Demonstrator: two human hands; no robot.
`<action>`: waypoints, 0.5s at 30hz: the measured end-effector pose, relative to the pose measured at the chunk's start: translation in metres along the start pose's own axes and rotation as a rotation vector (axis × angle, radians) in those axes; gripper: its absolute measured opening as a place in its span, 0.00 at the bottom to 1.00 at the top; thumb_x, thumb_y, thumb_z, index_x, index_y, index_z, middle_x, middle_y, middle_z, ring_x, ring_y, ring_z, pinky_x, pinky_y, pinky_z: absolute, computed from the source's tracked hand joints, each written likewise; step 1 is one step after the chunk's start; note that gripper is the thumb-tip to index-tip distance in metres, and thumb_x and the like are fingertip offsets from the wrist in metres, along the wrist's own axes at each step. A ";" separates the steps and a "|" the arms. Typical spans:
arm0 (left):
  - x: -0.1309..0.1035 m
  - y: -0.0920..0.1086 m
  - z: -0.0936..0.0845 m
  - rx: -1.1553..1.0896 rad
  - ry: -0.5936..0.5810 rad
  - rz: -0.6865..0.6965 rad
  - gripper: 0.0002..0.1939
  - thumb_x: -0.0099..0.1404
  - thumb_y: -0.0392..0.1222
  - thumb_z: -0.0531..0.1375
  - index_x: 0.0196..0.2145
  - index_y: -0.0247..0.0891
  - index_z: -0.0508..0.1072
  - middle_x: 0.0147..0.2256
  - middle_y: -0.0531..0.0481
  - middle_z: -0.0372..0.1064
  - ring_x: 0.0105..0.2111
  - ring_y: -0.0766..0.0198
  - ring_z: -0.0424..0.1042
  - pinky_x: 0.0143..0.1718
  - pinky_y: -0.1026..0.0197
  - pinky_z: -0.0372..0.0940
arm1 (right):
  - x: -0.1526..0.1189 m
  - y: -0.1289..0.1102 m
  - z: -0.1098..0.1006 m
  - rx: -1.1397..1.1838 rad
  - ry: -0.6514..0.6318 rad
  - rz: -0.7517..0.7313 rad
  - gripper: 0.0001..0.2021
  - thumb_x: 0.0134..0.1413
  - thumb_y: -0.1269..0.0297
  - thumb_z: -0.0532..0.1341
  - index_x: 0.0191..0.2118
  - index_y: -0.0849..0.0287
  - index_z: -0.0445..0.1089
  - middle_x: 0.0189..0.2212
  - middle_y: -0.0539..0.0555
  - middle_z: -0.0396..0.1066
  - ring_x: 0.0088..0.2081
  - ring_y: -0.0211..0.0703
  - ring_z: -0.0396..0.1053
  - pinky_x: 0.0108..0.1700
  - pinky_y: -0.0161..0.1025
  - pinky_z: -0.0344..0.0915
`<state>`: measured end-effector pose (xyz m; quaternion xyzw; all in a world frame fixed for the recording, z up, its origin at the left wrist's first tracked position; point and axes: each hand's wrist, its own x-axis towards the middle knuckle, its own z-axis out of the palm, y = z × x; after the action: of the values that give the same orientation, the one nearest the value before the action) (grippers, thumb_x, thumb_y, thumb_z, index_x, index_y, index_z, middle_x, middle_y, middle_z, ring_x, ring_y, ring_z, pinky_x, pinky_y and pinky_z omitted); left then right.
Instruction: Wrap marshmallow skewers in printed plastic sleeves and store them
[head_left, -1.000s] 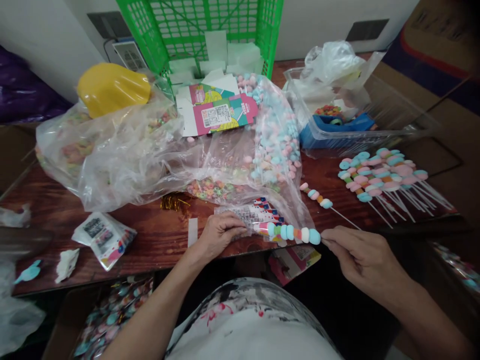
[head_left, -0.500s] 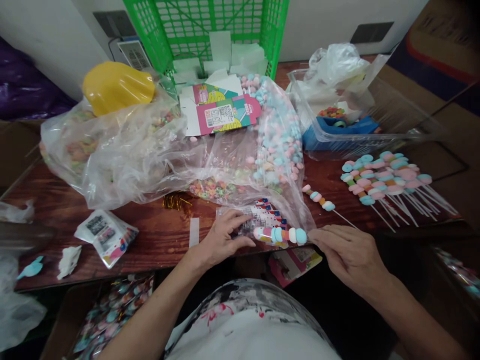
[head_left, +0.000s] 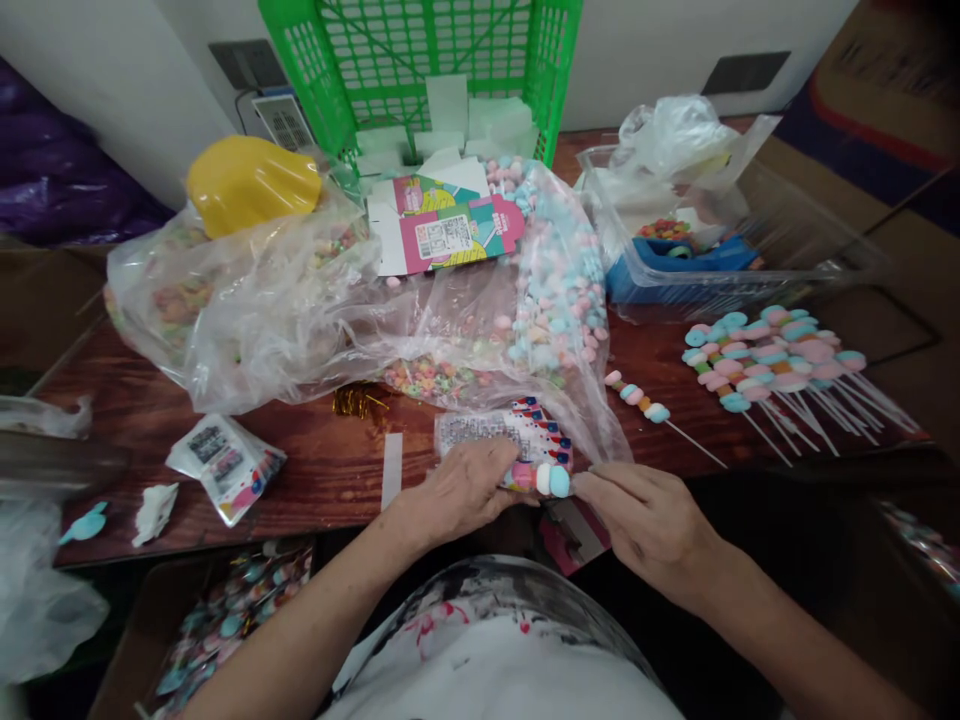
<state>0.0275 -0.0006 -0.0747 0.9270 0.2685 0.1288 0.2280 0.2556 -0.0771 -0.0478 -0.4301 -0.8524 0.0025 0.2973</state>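
My right hand (head_left: 637, 515) is closed on the stick end of a marshmallow skewer (head_left: 553, 481), whose blue, white and pink pieces point left. The skewer's far part sits inside a clear printed packet, covered partly by my left hand (head_left: 472, 485). That left hand is closed around the packet, its thumb hidden beneath. Just behind lies a stack of printed plastic packets (head_left: 540, 430), red and blue at their edges. Another marshmallow skewer (head_left: 637, 397) rests on the table behind my right hand.
A pile of marshmallow skewers (head_left: 772, 355) lies at the right. Bags of loose marshmallows (head_left: 559, 290) and coloured candy (head_left: 262, 310) cover the back, before a green crate (head_left: 555, 110). A clear tub (head_left: 750, 285) stands back right; more packets (head_left: 225, 465) lie left. A box of wrapped sweets (head_left: 232, 620) is below.
My right hand has moved left, pushing the skewer deeper into the packet. My left hand has shifted slightly right and closed over the packet and the skewer's far end.
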 end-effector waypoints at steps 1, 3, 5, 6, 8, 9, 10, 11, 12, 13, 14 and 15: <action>-0.001 0.003 0.002 -0.007 0.001 -0.003 0.14 0.67 0.52 0.53 0.38 0.37 0.63 0.34 0.47 0.66 0.32 0.60 0.65 0.32 0.60 0.56 | 0.003 -0.002 0.003 0.003 -0.023 -0.019 0.15 0.55 0.80 0.49 0.41 0.61 0.69 0.31 0.56 0.72 0.33 0.40 0.70 0.36 0.36 0.67; 0.000 0.008 0.007 -0.027 -0.006 -0.010 0.16 0.65 0.54 0.55 0.39 0.36 0.63 0.34 0.47 0.66 0.32 0.60 0.65 0.31 0.61 0.56 | 0.009 -0.007 0.011 0.019 -0.089 -0.055 0.12 0.57 0.78 0.49 0.39 0.61 0.68 0.29 0.55 0.70 0.31 0.40 0.68 0.34 0.37 0.65; 0.002 0.014 0.011 -0.073 -0.014 -0.045 0.13 0.66 0.50 0.55 0.38 0.36 0.63 0.32 0.49 0.66 0.30 0.62 0.64 0.30 0.61 0.56 | 0.017 -0.010 0.022 0.036 -0.154 -0.076 0.11 0.56 0.78 0.50 0.35 0.61 0.67 0.28 0.54 0.68 0.30 0.40 0.66 0.33 0.37 0.63; 0.003 0.017 0.011 -0.113 -0.007 -0.076 0.11 0.66 0.48 0.55 0.37 0.36 0.64 0.31 0.50 0.65 0.29 0.62 0.64 0.30 0.62 0.56 | 0.022 -0.011 0.026 0.045 -0.178 -0.078 0.10 0.56 0.78 0.50 0.34 0.60 0.67 0.28 0.53 0.67 0.30 0.41 0.65 0.33 0.38 0.62; 0.004 0.021 0.005 -0.237 0.047 -0.156 0.09 0.64 0.46 0.57 0.35 0.36 0.65 0.30 0.50 0.65 0.30 0.63 0.63 0.31 0.62 0.57 | 0.032 -0.011 0.030 0.076 -0.206 -0.068 0.09 0.54 0.78 0.51 0.32 0.60 0.65 0.28 0.53 0.66 0.30 0.41 0.64 0.34 0.37 0.61; 0.003 0.023 0.000 -0.332 0.079 -0.192 0.11 0.62 0.47 0.59 0.35 0.36 0.66 0.31 0.50 0.66 0.31 0.63 0.64 0.32 0.62 0.58 | 0.038 -0.009 0.029 0.094 -0.215 -0.062 0.08 0.53 0.78 0.51 0.32 0.60 0.65 0.29 0.53 0.66 0.30 0.40 0.63 0.34 0.37 0.60; 0.001 0.025 -0.005 -0.459 0.099 -0.220 0.13 0.60 0.48 0.61 0.35 0.36 0.68 0.32 0.50 0.67 0.33 0.63 0.64 0.34 0.62 0.59 | 0.043 -0.007 0.026 0.101 -0.218 -0.057 0.08 0.54 0.77 0.51 0.32 0.60 0.65 0.29 0.53 0.66 0.30 0.40 0.63 0.34 0.37 0.59; -0.001 0.026 -0.012 -0.614 0.105 -0.248 0.15 0.59 0.49 0.62 0.37 0.36 0.69 0.34 0.50 0.67 0.33 0.63 0.65 0.35 0.62 0.60 | 0.048 -0.004 0.022 0.094 -0.215 -0.053 0.08 0.55 0.76 0.51 0.32 0.60 0.65 0.29 0.53 0.66 0.30 0.40 0.62 0.33 0.36 0.58; -0.005 0.028 -0.017 -0.787 0.096 -0.286 0.16 0.58 0.50 0.63 0.39 0.36 0.70 0.34 0.50 0.68 0.33 0.64 0.65 0.34 0.63 0.60 | 0.053 -0.002 0.017 0.071 -0.201 -0.049 0.07 0.56 0.75 0.51 0.32 0.60 0.65 0.29 0.53 0.66 0.30 0.40 0.62 0.33 0.36 0.57; -0.008 0.029 -0.021 -0.957 0.090 -0.340 0.17 0.58 0.51 0.62 0.40 0.36 0.71 0.33 0.51 0.68 0.31 0.66 0.65 0.32 0.64 0.61 | 0.057 0.000 0.014 0.040 -0.185 -0.042 0.07 0.56 0.73 0.52 0.32 0.60 0.65 0.28 0.53 0.66 0.30 0.40 0.62 0.32 0.36 0.55; -0.011 0.030 -0.024 -1.106 0.101 -0.405 0.17 0.59 0.51 0.62 0.39 0.35 0.72 0.30 0.52 0.68 0.27 0.68 0.64 0.29 0.66 0.60 | 0.060 0.000 0.011 0.017 -0.172 -0.034 0.06 0.57 0.72 0.53 0.31 0.60 0.65 0.27 0.52 0.65 0.29 0.40 0.62 0.31 0.36 0.54; -0.014 0.031 -0.024 -1.211 0.131 -0.473 0.16 0.59 0.51 0.62 0.36 0.35 0.73 0.26 0.53 0.66 0.23 0.70 0.62 0.25 0.67 0.58 | 0.062 -0.001 0.011 0.011 -0.166 -0.025 0.05 0.57 0.72 0.53 0.31 0.60 0.65 0.27 0.52 0.65 0.29 0.39 0.62 0.31 0.36 0.53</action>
<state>0.0209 -0.0229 -0.0400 0.5407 0.3587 0.2600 0.7151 0.2208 -0.0292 -0.0250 -0.4161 -0.8794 0.0388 0.2280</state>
